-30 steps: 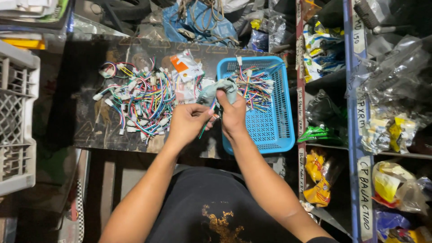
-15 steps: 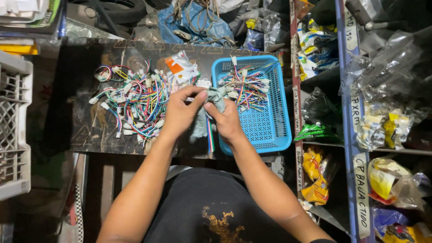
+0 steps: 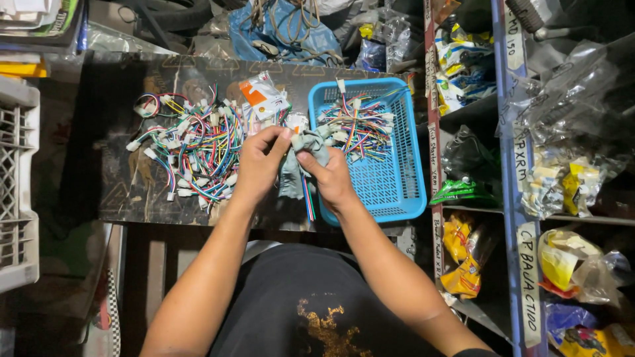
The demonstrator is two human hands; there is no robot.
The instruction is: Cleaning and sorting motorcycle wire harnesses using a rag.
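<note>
My left hand (image 3: 259, 164) and my right hand (image 3: 329, 177) meet over the front of a dark table (image 3: 126, 198). Together they pinch a small wire connector wrapped in a grey-green cloth (image 3: 303, 162); coloured wires (image 3: 308, 203) hang from it below the hands. A loose heap of coloured wire harnesses with white plugs (image 3: 195, 147) lies just left of my left hand. A blue plastic basket (image 3: 397, 192) stands to the right of my right hand, with a bundle of the same wires (image 3: 357, 127) in its far half.
A white and orange packet (image 3: 261, 96) lies behind the heap. A grey crate (image 3: 16, 185) stands at the left. Shelves with bagged parts (image 3: 562, 178) run down the right side. A blue bag with cables (image 3: 284, 30) sits behind the table.
Both hands have stayed close together over the cloth-wrapped connector, fingers shifting on it. The camera view has drifted slightly.
</note>
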